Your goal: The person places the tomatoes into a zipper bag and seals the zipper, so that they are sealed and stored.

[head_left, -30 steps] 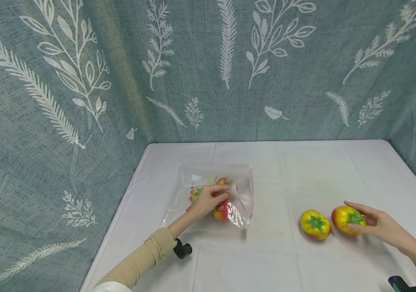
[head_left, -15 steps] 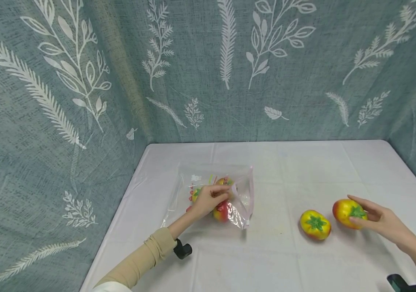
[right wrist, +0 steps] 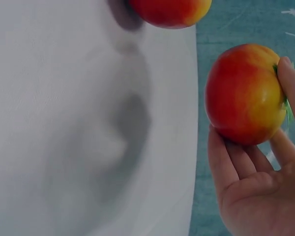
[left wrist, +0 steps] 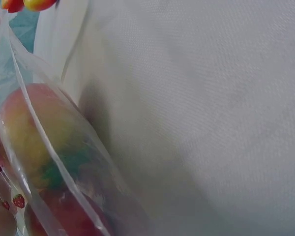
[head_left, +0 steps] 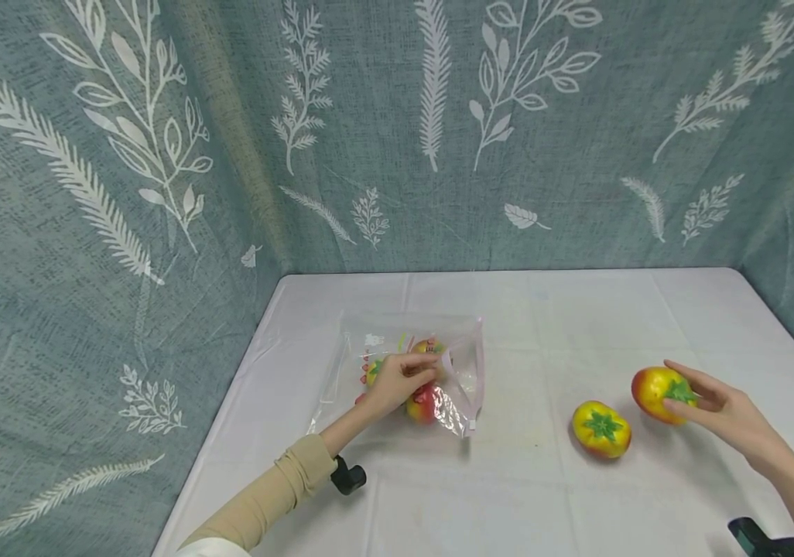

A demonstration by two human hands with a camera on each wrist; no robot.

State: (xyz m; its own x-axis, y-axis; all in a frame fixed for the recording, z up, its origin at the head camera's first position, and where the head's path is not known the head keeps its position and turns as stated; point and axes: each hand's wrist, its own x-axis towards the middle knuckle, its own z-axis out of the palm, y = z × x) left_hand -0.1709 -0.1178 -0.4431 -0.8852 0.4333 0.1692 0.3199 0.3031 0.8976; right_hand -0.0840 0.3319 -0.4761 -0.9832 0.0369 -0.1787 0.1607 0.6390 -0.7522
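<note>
A clear zip bag (head_left: 355, 340) with a pink edge and strawberry print lies left of the table's middle. My left hand (head_left: 391, 381) pinches its upper film near the opening. Inside sit several red-and-yellow fruits (head_left: 420, 405), partly hidden by hand and print; the left wrist view shows one fruit (left wrist: 37, 132) through the film. At the right, my right hand (head_left: 731, 410) holds another red-and-yellow fruit (head_left: 656, 393) between thumb and fingers, its green star-shaped calyx towards the palm. In the right wrist view this fruit (right wrist: 243, 96) is raised off the table, its shadow apart from it.
One more fruit of the same kind (head_left: 601, 429) rests on the white tablecloth (head_left: 522, 495), left of my right hand. Blue-green curtains (head_left: 397, 216) with white leaf prints stand behind and beside the table. Dark camera mounts (head_left: 349, 475) sit at my wrists.
My right hand has lifted its fruit from the table, and it now sits higher in the head view. The left hand and bag keep their place.
</note>
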